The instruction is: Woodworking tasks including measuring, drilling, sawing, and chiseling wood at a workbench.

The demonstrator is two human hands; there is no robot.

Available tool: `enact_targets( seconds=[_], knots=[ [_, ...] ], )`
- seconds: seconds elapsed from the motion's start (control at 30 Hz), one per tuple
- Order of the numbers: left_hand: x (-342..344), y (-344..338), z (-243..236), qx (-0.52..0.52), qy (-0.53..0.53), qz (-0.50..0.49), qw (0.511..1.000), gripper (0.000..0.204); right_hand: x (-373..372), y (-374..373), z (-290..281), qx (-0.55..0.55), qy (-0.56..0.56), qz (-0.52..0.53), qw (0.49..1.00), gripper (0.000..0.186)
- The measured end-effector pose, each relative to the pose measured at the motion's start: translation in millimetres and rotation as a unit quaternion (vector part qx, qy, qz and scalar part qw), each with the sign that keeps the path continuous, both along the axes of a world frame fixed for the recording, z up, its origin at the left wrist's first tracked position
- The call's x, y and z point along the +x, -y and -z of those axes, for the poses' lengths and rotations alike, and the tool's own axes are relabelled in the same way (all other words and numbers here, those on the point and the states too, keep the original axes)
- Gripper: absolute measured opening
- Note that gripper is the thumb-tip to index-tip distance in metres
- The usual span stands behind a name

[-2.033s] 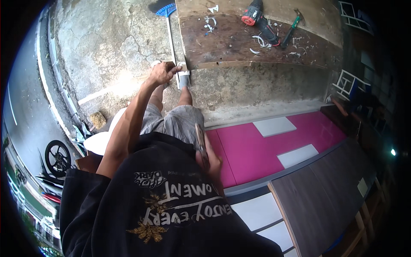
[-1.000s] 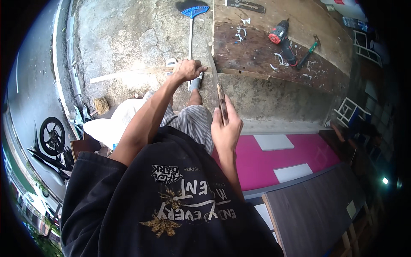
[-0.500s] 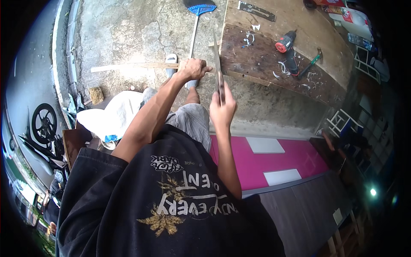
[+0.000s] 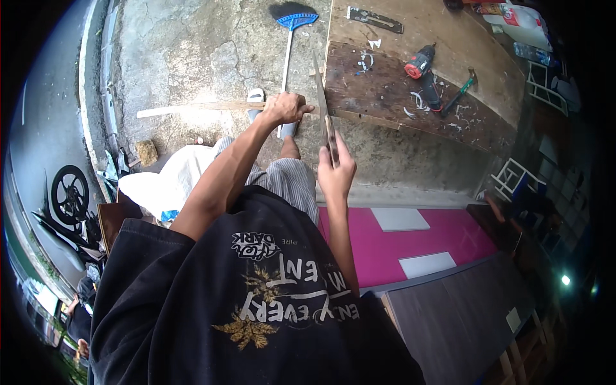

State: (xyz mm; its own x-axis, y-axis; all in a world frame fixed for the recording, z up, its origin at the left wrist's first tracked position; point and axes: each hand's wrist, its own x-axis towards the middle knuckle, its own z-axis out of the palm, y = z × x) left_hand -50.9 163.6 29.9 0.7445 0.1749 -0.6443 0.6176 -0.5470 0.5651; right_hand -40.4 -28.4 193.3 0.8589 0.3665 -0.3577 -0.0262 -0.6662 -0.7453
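My left hand [image 4: 285,108] is closed over a long, narrow wooden strip [image 4: 199,108], near the end by the workbench. The strip stretches out to the left, above the ground. My right hand [image 4: 336,172] grips the handle of a handsaw, whose long tapering blade [image 4: 321,90] points away from me. The blade crosses the strip's end just right of my left fingers, beside the bench's left edge. Whether its teeth are in the wood cannot be made out.
On the wooden workbench [image 4: 378,106] lie a cordless drill [image 4: 420,67], a green-handled hammer [image 4: 459,96], a slotted metal plate [image 4: 375,19] and white shavings. A blue broom [image 4: 296,20] lies on the concrete ahead. A pink panel [image 4: 385,244] is at right; a white sack [image 4: 170,179] is at left.
The view has shifted slightly. My right hand and the saw have come a little closer to me, while my left hand keeps its place on the strip.
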Motion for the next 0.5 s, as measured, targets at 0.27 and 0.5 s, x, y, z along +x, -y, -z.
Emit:
enact_targets(
  seconds=[0.27, 0.5],
  knots=[
    [8, 1, -5, 0.017, 0.027, 0.004, 0.999, 0.050, -40, 50, -104, -0.008, -0.027, 0.010, 1.000, 0.045],
    [-1, -6, 7, -0.006, 0.013, -0.009, 1.000, 0.054, -8, 27, -26, -0.021, -0.007, -0.015, 1.000, 0.041]
  ],
)
